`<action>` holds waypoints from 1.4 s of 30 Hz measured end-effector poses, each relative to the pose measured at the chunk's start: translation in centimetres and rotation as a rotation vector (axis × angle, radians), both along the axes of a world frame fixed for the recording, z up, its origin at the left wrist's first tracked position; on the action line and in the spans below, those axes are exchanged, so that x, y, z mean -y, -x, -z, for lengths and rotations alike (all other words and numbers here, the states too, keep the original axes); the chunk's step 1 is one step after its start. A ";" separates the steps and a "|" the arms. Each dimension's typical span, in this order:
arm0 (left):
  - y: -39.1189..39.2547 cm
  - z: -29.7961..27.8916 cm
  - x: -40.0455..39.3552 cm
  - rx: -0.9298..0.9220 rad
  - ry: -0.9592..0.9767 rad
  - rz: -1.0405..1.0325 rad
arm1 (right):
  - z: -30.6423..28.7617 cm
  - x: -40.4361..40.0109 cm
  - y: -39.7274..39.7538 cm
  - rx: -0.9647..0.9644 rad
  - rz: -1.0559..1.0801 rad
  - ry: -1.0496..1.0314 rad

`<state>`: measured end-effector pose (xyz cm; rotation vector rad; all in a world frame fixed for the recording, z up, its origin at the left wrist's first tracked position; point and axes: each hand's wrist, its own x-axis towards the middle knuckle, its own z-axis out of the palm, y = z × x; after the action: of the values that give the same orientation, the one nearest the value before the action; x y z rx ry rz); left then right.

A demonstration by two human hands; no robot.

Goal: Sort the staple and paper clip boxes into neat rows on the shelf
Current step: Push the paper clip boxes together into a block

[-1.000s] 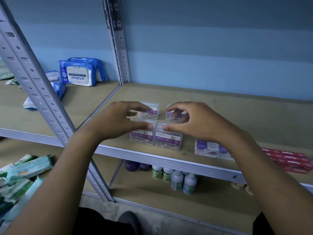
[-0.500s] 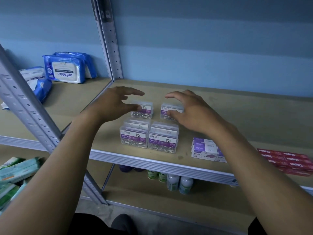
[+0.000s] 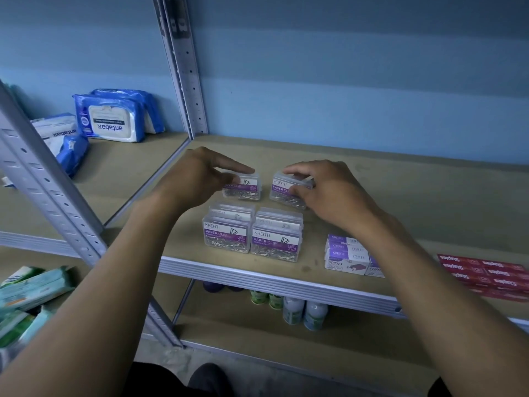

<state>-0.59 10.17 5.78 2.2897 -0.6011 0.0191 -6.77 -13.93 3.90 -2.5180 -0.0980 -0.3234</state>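
Both arms reach over the shelf; the left hand pinches one rear paper clip box, the right hand grips its neighbour.

Blue wipe packs are being seen standing against the blue wall on the neighbouring shelf board, more lying beside them. Small bottles are being kept on the lower board, and green-and-white packets are being glimpsed piled at lower left.
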 end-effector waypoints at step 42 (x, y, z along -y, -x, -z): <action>3.5 -0.7 -3.1 -0.178 -0.289 0.238 | -1.8 -2.5 4.3 -0.280 -0.257 0.300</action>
<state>-4.10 13.25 6.45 2.4441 -0.8208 -0.4061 -11.12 -11.46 5.67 -2.7755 -0.3791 0.1598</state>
